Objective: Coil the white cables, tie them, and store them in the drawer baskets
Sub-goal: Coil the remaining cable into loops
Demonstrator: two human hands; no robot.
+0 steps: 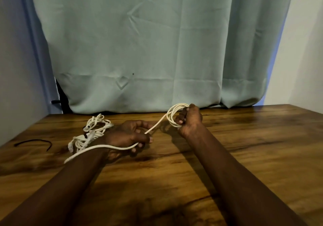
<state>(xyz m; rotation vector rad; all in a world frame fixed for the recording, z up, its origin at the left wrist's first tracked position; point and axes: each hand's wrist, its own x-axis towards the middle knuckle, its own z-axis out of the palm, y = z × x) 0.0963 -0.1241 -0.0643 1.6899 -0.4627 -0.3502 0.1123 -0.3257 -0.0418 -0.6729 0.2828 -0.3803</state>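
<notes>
Head view: your right hand curls tight round the small loops of thin white cable, just over the brown wooden table. Your left hand pinches the loose tail. Let it slide softly and make each loop the same size.

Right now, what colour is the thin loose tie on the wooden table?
The thin loose tie is black; head view.

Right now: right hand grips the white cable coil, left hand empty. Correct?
No. The right hand does grip the white cable coil, but the left hand is not empty: it holds the cable's loose strand. The head view shows it.
</notes>
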